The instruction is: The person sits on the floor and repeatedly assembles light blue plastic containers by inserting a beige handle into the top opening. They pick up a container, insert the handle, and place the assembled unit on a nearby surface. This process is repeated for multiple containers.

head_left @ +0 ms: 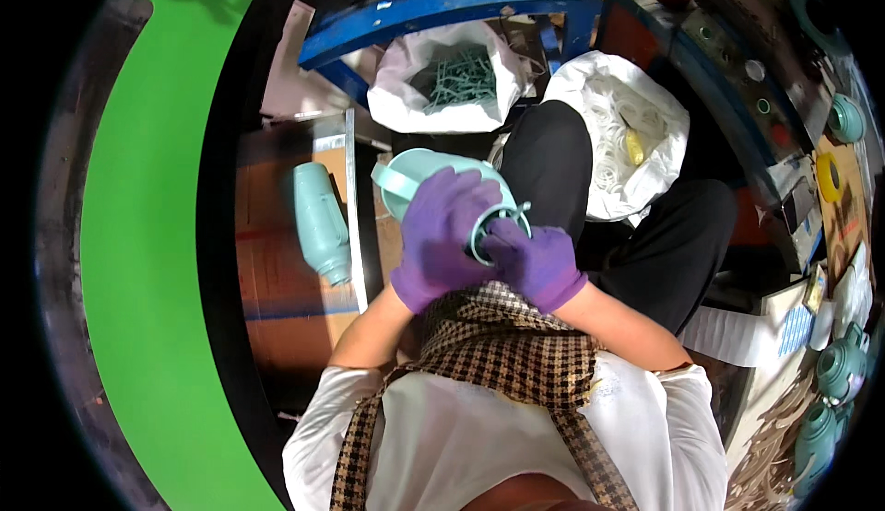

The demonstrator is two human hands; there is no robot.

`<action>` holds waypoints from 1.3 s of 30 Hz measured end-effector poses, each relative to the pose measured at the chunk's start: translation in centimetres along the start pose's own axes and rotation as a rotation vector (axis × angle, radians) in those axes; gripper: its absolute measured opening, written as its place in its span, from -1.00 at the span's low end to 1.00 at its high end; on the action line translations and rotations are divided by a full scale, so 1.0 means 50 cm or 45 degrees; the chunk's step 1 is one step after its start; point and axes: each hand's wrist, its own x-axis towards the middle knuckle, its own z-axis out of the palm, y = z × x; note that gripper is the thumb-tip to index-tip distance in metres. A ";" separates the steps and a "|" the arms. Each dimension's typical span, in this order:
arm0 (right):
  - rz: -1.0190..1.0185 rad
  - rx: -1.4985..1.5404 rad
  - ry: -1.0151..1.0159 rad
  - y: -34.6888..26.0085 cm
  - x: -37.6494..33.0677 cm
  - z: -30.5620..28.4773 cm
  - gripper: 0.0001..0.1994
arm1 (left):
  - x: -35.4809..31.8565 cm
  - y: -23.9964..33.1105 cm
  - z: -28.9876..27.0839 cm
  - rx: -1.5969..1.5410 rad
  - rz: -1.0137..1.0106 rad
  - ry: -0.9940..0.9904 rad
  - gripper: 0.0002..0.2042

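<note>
A light-green plastic thermos jug casing lies tilted over my lap, its side handle pointing left and its round open end towards me. My left hand, in a purple glove, is wrapped round its body close to that end. Also gloved in purple, my right hand is closed at the rim of the opening, with some fingers reaching inside; their tips are hidden. To the left, a second light-green casing lies on a brown cardboard box.
Ahead stand a white sack of thin green plastic pieces and a white sack of pale rings under a blue bench. A green surface runs along the left. Machinery and more green jugs are at right.
</note>
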 end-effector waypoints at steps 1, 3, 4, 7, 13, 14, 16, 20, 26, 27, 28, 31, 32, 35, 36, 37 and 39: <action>0.135 0.056 0.030 0.000 -0.012 0.023 -0.78 | -0.005 0.003 0.008 0.023 0.039 -0.003 -0.42; 0.142 -0.023 -0.049 -0.003 -0.019 0.012 -0.74 | 0.002 0.011 0.013 0.039 0.069 -0.025 -0.49; 0.142 -0.059 -0.096 -0.006 -0.022 0.005 -0.73 | 0.002 0.013 0.018 0.047 0.091 -0.017 -0.49; 0.174 0.006 -0.146 0.003 -0.021 -0.011 -0.69 | 0.007 0.012 0.034 0.078 0.169 0.044 -0.51; -0.296 0.328 -0.044 0.088 -0.021 -0.086 -0.59 | 0.027 -0.014 0.007 0.066 0.062 -0.049 -0.45; -0.509 0.338 0.004 0.118 -0.006 -0.128 -0.61 | 0.035 -0.030 -0.005 0.111 0.050 0.065 -0.43; -0.450 0.360 0.005 0.216 -0.009 -0.173 -0.67 | 0.014 -0.061 -0.016 -0.156 -0.226 0.145 -0.39; 0.518 -0.099 -0.164 0.510 0.048 -0.125 -0.69 | -0.011 -0.035 -0.002 0.027 -0.105 0.155 -0.32; 1.592 -0.623 -0.340 0.802 -0.034 0.191 -0.59 | 0.026 -0.009 -0.005 -0.022 -0.089 0.032 -0.45; 1.732 -0.585 -0.186 0.850 -0.052 0.215 -0.60 | 0.027 -0.013 -0.002 -0.046 -0.101 0.012 -0.44; 1.879 -0.549 -0.025 0.902 -0.093 0.225 -0.61 | 0.034 -0.022 0.004 -0.065 -0.056 0.039 -0.43; 1.390 -0.533 -0.447 0.778 0.014 0.176 -0.59 | -0.019 -0.034 -0.012 0.083 -0.168 0.112 -0.36; 1.160 -0.742 -0.229 0.800 -0.011 0.158 -0.67 | -0.007 -0.036 -0.011 0.028 -0.206 0.116 -0.35; 0.645 -0.627 -0.150 0.757 0.021 0.039 -0.57 | -0.003 -0.040 -0.011 0.076 -0.178 0.148 -0.35; 0.902 -0.450 -0.313 0.638 0.107 -0.058 -0.59 | -0.003 -0.040 -0.011 0.099 -0.161 0.156 -0.34; 0.817 -0.350 -0.223 0.566 0.103 -0.127 -0.61 | 0.014 -0.038 -0.009 0.029 -0.095 0.160 -0.34; 0.568 -0.201 -0.163 0.412 0.102 -0.243 -0.64 | 0.035 -0.036 -0.005 -0.054 -0.070 0.128 -0.34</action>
